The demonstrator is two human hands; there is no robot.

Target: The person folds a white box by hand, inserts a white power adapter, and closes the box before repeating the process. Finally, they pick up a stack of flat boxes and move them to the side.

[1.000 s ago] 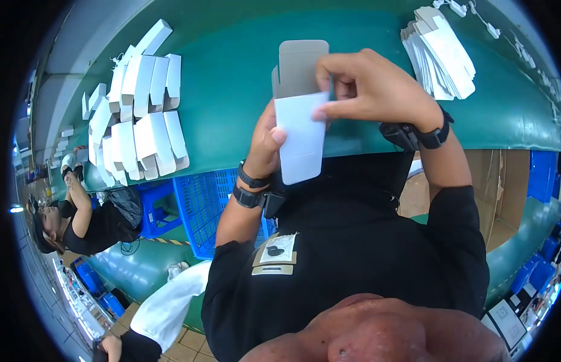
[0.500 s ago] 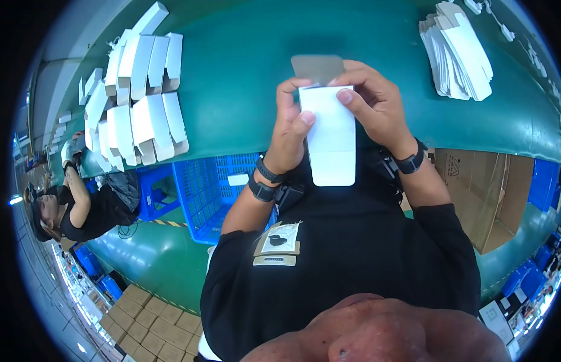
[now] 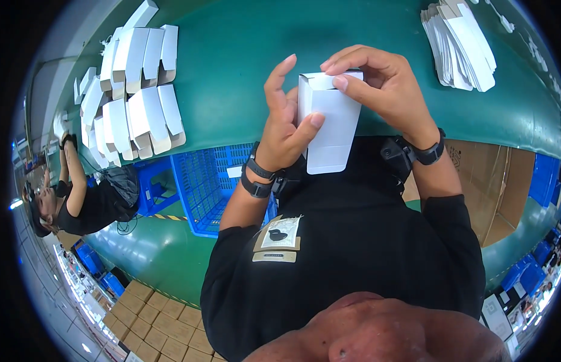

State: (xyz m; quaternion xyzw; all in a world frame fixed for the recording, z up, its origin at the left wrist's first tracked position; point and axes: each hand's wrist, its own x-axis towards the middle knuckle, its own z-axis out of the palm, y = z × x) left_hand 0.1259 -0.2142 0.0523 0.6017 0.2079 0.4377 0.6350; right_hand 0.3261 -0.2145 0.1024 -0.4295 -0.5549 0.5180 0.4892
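Observation:
A small white carton (image 3: 334, 120) is held above the table's near edge, tilted so that its broad front, its narrow left side and its far end show. My left hand (image 3: 281, 133) grips it from the left, thumb on the front face and index finger raised clear of the carton. Over the far end curls my right hand (image 3: 392, 84), its thumb and fingertips at the top flap, which looks folded over. At the near end a flap with a crease hangs out. Part of the left hand's fingers is hidden behind the carton.
Folded white cartons (image 3: 149, 114) stand in rows at the left of the green table (image 3: 244, 78). Flat cartons (image 3: 458, 48) are stacked at the far right. Below the edge are a blue crate (image 3: 199, 181) and an open cardboard box (image 3: 467, 187). A co-worker (image 3: 93, 208) sits at left.
The carton's far flap, which stuck out beyond the end, is now folded over. The carton has turned to show its left side. My left index finger has lifted off. The co-worker's arm has moved.

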